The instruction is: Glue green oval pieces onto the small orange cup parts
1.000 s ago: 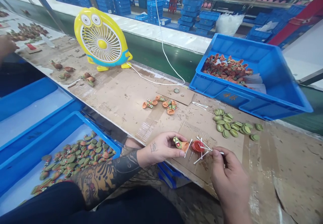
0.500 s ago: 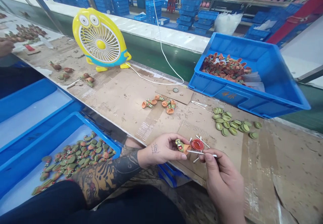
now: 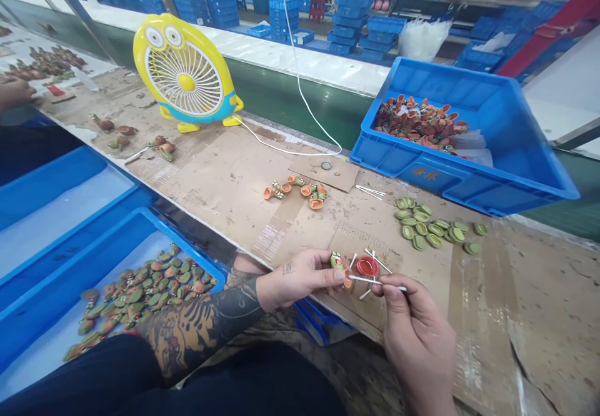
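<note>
Between thumb and fingers, my left hand (image 3: pixel 302 277) holds a small green and orange figurine (image 3: pixel 336 261) with big white eyes and a red mouth. My right hand (image 3: pixel 415 322) pinches a cotton swab (image 3: pixel 368 280), whose left tip meets or nearly meets the figurine's orange end. Just behind the swab sits a small round dish of red liquid (image 3: pixel 367 266), with several loose swabs (image 3: pixel 377 260) around it. Farther back lie several orange-ended figurines (image 3: pixel 316 204) and, to the right, a group of green oval pieces (image 3: pixel 434 240).
A blue bin (image 3: pixel 469 185) with reddish-brown pieces stands at the back right. A yellow fan (image 3: pixel 187 83) with a white cord is at the back left. Another blue bin (image 3: pixel 154 222) of green pieces is at lower left. A co-worker's hand (image 3: pixel 14 91) shows at the far left edge.
My left hand has turned the figurine, so its orange end now points more downward. The swab has shifted slightly right with my right hand. The co-worker's hand has moved a little right.
</note>
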Demonstrator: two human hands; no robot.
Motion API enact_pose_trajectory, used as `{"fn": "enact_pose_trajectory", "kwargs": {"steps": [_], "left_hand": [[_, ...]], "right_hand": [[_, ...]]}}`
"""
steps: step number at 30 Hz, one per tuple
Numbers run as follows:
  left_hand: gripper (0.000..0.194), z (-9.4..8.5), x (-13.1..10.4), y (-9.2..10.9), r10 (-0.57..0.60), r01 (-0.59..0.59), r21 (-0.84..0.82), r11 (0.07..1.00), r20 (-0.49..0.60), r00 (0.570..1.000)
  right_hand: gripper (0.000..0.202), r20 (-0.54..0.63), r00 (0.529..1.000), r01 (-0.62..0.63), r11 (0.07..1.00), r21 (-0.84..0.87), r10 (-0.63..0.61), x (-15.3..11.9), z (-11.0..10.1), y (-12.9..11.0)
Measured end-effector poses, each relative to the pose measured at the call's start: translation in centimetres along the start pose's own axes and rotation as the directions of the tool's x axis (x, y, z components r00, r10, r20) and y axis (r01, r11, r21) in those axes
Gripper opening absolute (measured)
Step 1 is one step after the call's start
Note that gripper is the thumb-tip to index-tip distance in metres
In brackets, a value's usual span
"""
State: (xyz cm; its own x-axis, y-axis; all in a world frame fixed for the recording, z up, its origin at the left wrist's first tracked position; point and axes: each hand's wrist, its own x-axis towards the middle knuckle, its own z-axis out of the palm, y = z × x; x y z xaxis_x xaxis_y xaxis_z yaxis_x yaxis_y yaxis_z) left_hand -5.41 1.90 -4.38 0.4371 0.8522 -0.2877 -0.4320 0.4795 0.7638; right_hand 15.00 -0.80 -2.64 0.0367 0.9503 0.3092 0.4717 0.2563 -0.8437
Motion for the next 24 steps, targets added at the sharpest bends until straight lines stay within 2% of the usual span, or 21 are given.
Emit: {"fn": "enact_pose_trajectory", "kwargs": {"steps": [10,18,21,24], "left_hand": [[0.058,0.1,-0.2,0.0,-0.052,0.052,-0.025,0.998,-0.013,0.999],[0.062,0.0,-0.1,-0.2,-0.096,0.096,-0.024,0.995,-0.012,0.995],[0.060,-0.1,-0.1,-0.3,-0.076,0.075,-0.025,0.997,-0.041,0.996],[0.059,-0.3,-0.2,-0.2,-0.046,0.044,-0.026,0.999,-0.068,0.997]], "right_hand": [[0.017,0.051,0.999,-0.018,0.996,0.084,0.014,-0.3,0.1,0.5],[0.019,-0.002,0.998,-0.059,0.992,0.112,0.060,-0.3,-0.1,0.5],[0.026,-0.072,0.983,-0.167,0.985,0.040,0.169,-0.1,-0.5,1.8],[0.037,-0.039,0.978,-0.210,0.972,-0.109,0.207,0.7,-0.7,3.7]]}}
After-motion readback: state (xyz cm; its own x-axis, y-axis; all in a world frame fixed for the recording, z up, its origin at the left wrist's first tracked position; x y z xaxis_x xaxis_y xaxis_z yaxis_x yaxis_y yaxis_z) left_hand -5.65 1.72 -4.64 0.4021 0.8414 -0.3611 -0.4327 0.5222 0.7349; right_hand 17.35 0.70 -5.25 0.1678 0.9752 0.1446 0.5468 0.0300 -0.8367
